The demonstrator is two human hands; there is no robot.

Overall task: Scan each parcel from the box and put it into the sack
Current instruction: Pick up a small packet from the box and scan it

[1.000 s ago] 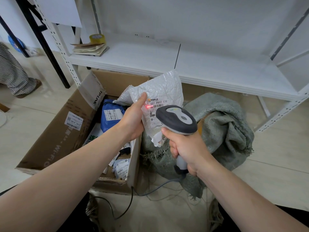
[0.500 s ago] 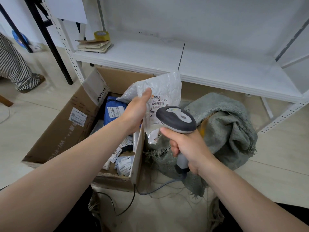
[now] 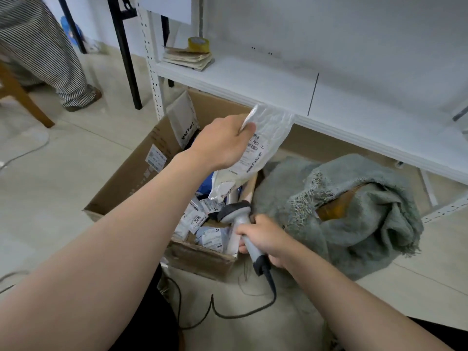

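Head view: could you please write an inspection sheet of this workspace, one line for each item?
Surface: pale floor; the cardboard box and the grey-green sack stand on it side by side.
Job's things: white parcel held up near the box; small parcels lie inside it; the sack's mouth is open, with something brown inside.
Clutter: tape roll and stack of papers on the white shelf.
Grippers: left hand grips the white parcel's top; right hand holds the scanner low, by the box's near corner.
Cables: scanner cable loops on the floor; a thin pale cable lies far left.
Surroundings: striped trouser leg and wooden chair leg, upper left.
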